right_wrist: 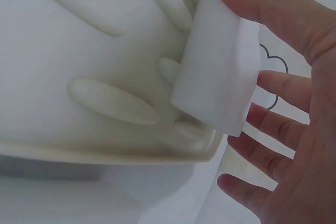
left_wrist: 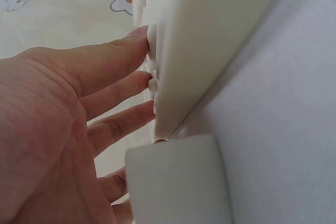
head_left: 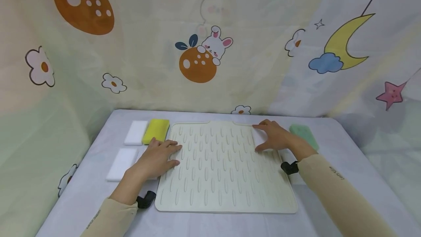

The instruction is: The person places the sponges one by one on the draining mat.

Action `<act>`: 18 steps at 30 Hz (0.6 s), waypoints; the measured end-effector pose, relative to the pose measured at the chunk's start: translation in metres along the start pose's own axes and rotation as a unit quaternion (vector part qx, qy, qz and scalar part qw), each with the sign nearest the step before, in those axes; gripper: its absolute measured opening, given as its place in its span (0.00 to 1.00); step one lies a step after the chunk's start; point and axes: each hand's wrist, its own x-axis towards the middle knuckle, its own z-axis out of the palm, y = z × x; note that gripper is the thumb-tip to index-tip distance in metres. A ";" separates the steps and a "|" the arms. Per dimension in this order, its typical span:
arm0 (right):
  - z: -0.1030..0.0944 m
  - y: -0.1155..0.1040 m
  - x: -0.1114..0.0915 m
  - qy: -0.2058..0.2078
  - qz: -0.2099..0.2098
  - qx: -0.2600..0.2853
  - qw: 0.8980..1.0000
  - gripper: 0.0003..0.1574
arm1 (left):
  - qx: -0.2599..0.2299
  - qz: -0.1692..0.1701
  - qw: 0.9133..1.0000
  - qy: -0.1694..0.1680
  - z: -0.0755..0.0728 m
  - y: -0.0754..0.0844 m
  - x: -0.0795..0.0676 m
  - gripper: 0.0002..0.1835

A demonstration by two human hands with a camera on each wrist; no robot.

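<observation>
White block (head_left: 259,136) at far right of ridged mat (head_left: 213,173), pinched by right hand (head_left: 275,134). Left hand (head_left: 160,157), fingers spread, touches mat's left edge; light pinch, steady left probably best.

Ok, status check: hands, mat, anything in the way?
Left hand touching left side of ridged mat. Right hand pinching white block at mat's right side. Yellow block beside mat's far left corner, apparently not blocking.

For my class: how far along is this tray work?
Looks done: the ridged tray lies on the table. In hand: the right hand holds a white block at the tray's right side; the left hand touches its left side. Perhaps remaining: the yellow block and green block, both lying off the tray.
</observation>
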 end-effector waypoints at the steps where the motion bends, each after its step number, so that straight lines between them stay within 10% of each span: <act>1: 0.000 0.001 0.000 0.002 -0.001 -0.003 1.000 0.62 | -0.001 -0.001 1.000 -0.002 0.000 0.000 0.000 0.31; 18: -0.003 -0.004 -0.010 0.010 0.018 -0.033 0.999 0.63 | -0.004 0.006 1.000 -0.004 0.000 -0.001 -0.004 0.32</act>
